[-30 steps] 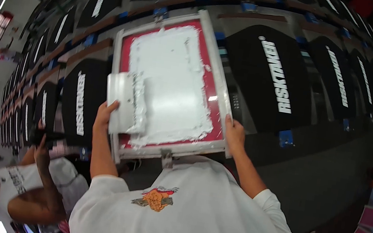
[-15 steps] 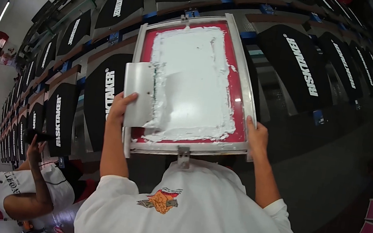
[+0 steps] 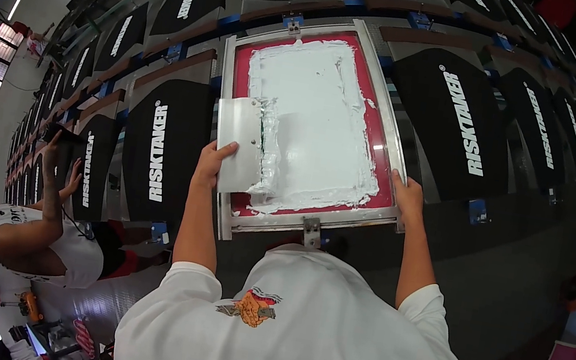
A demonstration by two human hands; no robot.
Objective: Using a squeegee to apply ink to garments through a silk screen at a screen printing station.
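A silk-screen frame (image 3: 386,94) with pale metal sides is held level in front of me, its red mesh (image 3: 368,57) showing around a broad, thick-edged layer of white ink (image 3: 320,121). Along the left side of the screen lies a squeegee (image 3: 239,148) with a wide metal plate, its blade edge in the ink. My left hand (image 3: 213,160) grips the plate's outer edge, thumb on top; its other fingers are mostly hidden beneath, by the frame's left rail. On the right rail, near the front corner, my right hand (image 3: 407,197) is closed, thumb uppermost.
Black fabric panels with white lettering lie on slanted boards to the left (image 3: 159,137) and right (image 3: 456,116), with several more rows beyond. Metal brackets (image 3: 311,233) stick out from the frame. At left, a co-worker (image 3: 42,231) holds a dark tool over a panel.
The frame, with the squeegee on it, has moved right in my hands, uncovering more of the black panel at left. The co-worker's other hand now shows near a panel.
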